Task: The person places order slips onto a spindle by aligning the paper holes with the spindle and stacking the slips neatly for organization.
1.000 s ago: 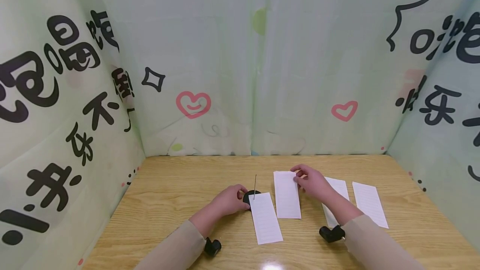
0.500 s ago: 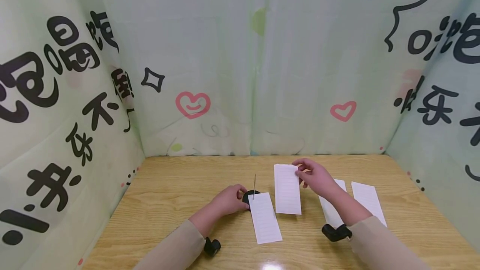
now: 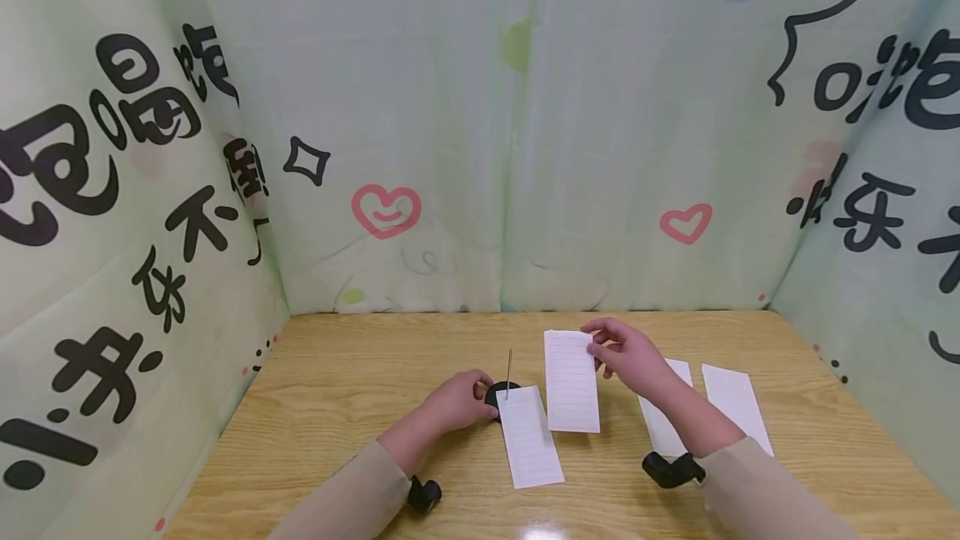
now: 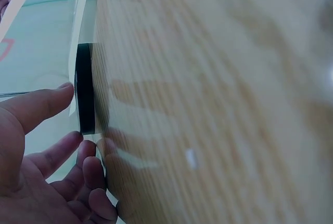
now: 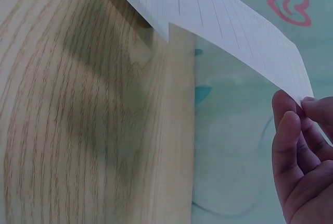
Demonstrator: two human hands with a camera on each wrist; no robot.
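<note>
A receipt spike has a round black base [image 3: 495, 394] and a thin upright metal pin [image 3: 510, 365]. My left hand [image 3: 459, 403] grips the base at its left side. In the left wrist view the thumb lies over the base [image 4: 86, 91], fingers at its edge. One lined paper slip [image 3: 531, 440] is on the spike, its upper end at the pin. My right hand [image 3: 630, 361] pinches another lined paper slip [image 3: 572, 383] by its upper right edge. In the right wrist view this slip [image 5: 234, 31] is lifted off the table and bends slightly.
Two more white slips lie to the right, one slip [image 3: 662, 423] partly under the right forearm, the other slip [image 3: 737, 407] farther right. The wooden table [image 3: 360, 357] meets a printed curtain [image 3: 450, 257] at its back and sides. Black wrist cameras [image 3: 425, 494] are on both wrists.
My right hand has raised its slip from the table, moving it up, then slightly left towards the spike. The left hand has stayed on the base.
</note>
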